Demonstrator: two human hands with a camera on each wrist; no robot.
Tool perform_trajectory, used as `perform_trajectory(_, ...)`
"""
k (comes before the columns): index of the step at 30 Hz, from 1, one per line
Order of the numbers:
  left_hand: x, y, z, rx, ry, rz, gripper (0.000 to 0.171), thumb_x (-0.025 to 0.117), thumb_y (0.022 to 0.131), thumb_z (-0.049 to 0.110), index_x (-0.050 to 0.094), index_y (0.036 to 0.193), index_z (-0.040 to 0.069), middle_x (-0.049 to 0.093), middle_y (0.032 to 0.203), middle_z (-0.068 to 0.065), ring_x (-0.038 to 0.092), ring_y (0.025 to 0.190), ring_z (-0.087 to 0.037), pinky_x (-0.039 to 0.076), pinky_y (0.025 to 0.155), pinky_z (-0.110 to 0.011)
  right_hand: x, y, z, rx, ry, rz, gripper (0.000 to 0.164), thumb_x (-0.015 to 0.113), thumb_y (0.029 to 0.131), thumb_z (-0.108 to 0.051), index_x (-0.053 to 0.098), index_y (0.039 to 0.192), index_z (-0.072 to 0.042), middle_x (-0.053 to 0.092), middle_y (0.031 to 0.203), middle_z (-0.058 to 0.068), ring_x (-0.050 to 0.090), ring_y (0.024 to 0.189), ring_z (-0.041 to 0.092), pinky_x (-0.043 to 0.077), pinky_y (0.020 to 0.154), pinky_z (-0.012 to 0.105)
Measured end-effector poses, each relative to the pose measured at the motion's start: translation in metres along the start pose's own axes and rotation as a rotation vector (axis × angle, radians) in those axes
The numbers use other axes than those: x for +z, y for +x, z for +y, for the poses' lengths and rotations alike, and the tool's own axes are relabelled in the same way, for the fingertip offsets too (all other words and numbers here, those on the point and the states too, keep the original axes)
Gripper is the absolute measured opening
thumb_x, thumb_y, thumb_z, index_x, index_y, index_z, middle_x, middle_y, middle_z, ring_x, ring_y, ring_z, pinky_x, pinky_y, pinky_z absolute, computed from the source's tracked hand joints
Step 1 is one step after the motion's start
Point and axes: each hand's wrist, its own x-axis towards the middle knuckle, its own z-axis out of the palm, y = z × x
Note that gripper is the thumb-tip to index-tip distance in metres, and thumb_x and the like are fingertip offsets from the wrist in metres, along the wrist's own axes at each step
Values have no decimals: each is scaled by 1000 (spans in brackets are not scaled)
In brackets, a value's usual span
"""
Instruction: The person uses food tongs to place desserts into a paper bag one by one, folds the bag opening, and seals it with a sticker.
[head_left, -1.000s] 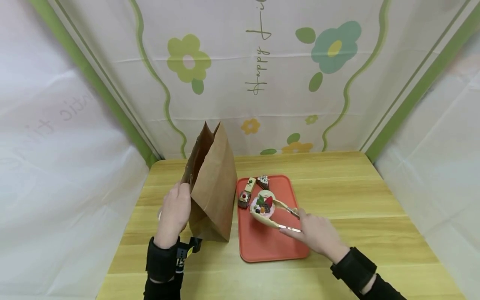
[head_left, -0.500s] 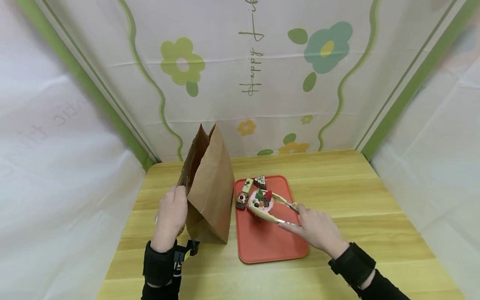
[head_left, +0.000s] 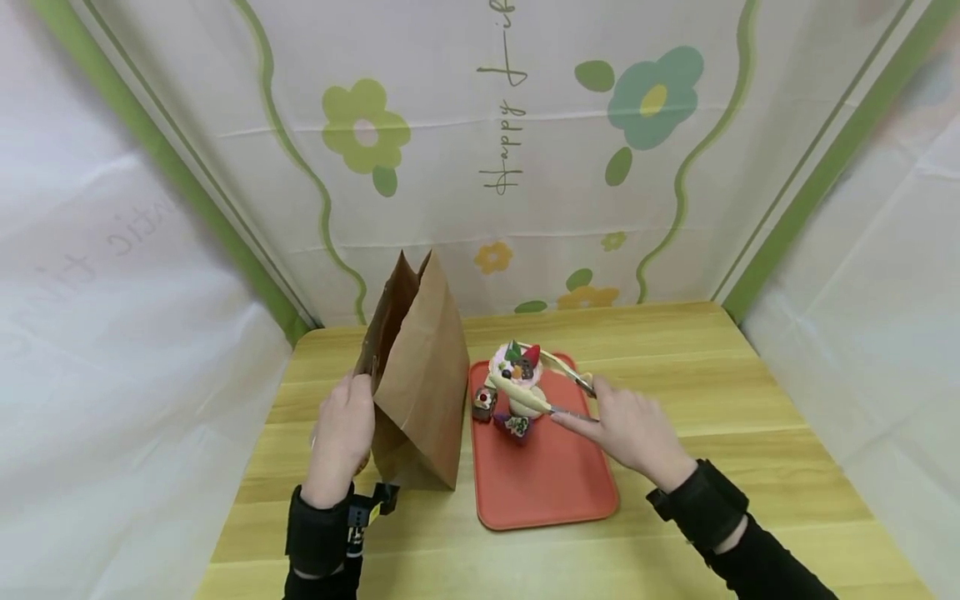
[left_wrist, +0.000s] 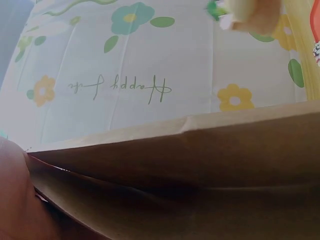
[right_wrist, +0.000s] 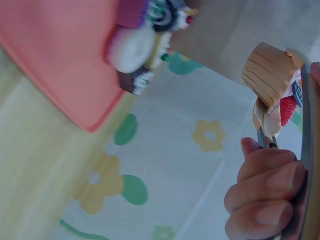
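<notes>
A brown paper bag (head_left: 423, 392) stands upright on the wooden table (head_left: 697, 392), its mouth gaping at the top, just beside the left edge of a red tray (head_left: 543, 483). It forms a tall wall between the left hand (head_left: 343, 437) and the tray. On the tray, crowded toward its left side and far end, sit small cakes: a chocolate cake (head_left: 483, 403) with a red cherry, a purple cake (head_left: 514, 427) nearer the person, and a pale round cake (head_left: 528, 404) beside them. The right wrist view also shows a dark wedge of cake (right_wrist: 134, 81) by the tray's corner. Behind the table hangs a white cloth (head_left: 442, 192) printed with flowers and the word "Happy".

The cupcake (head_left: 516, 364), topped with a strawberry and green leaves, is held in the air over the tray's far left part, hiding some of what lies behind it. The tongs (head_left: 566, 407) clasp it from both sides.

The right hand (head_left: 636, 429) reaches in from the right, its fingers curled around the tongs' handles. The left hand grips the bag's edge at the mouth, its back upward; its fingertips are mostly hidden. Both wrists wear black bands (head_left: 321, 531).
</notes>
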Motion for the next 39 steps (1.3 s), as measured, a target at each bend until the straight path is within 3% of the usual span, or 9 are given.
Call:
perform_trajectory(4, 0, 0, 0, 9, 11, 2, 39, 23, 104, 28, 45, 82, 5, 48, 84, -15, 43, 69, -29, 33, 61, -38, -15, 11, -9, -55, -17, 93, 73, 52, 83, -77, 55, 94, -5, 34, 52, -2, 33, 39, 14, 25, 40, 30)
perform_trajectory(9, 0, -1, 0, -5, -1, -2, 40, 22, 104, 30, 47, 85, 5, 48, 85, -15, 43, 67, -29, 32, 59, -38, -35, 25, -25, -90, 16, 147, 64, 55, 84, -73, 47, 86, -9, 31, 52, -2, 30, 38, 15, 22, 39, 30)
perform_trajectory(15, 1, -1, 1, 17, 18, 4, 38, 23, 104, 26, 47, 84, 4, 49, 85, -15, 43, 67, -30, 33, 60, -38, -56, 41, -47, -125, 45, 182, 69, 54, 83, -76, 48, 89, -8, 31, 54, -2, 31, 39, 16, 22, 39, 31)
perform_trajectory(20, 0, -1, 2, 14, 45, -6, 39, 23, 105, 26, 47, 84, 5, 52, 89, -15, 45, 71, -30, 35, 63, -39, -71, 58, -73, -189, 54, 210, 79, 52, 84, -76, 54, 111, -1, 36, 53, 0, 33, 40, 16, 24, 39, 32)
perform_trajectory(23, 0, -2, 3, 2, 53, -13, 38, 22, 104, 26, 47, 84, 5, 53, 90, -14, 46, 73, -30, 35, 63, -40, -77, 68, -91, -205, 77, 202, 86, 48, 86, -77, 52, 124, 1, 39, 52, 1, 37, 41, 17, 27, 41, 33)
perform_trajectory(29, 1, -3, 5, 37, 47, 4, 35, 22, 105, 23, 41, 81, 5, 44, 80, -14, 39, 67, -27, 32, 62, -38, -79, 82, -124, -235, 130, 171, 84, 42, 83, -82, 51, 111, -3, 39, 52, 3, 40, 41, 19, 29, 42, 35)
perform_trajectory(32, 2, -3, 6, 75, 39, 22, 33, 22, 105, 20, 37, 79, 6, 36, 76, -12, 32, 64, -24, 29, 62, -38, -75, 89, -135, -255, 143, 155, 86, 41, 82, -83, 51, 114, -3, 41, 53, 3, 41, 40, 18, 31, 41, 33)
perform_trajectory(36, 3, -2, 6, 134, 76, 26, 32, 22, 105, 11, 34, 76, 6, 31, 73, -10, 27, 62, -21, 26, 60, -37, -69, 94, -142, -254, 108, 99, 84, 42, 82, -83, 52, 110, -4, 44, 53, 3, 43, 39, 17, 33, 40, 32)
perform_trajectory(39, 4, -3, 5, 148, 101, 26, 33, 22, 104, 7, 35, 74, 5, 31, 73, -10, 28, 62, -21, 26, 59, -36, -68, 94, -140, -242, 45, 64, 77, 43, 82, -82, 52, 98, -7, 45, 54, 3, 44, 40, 17, 32, 40, 31)
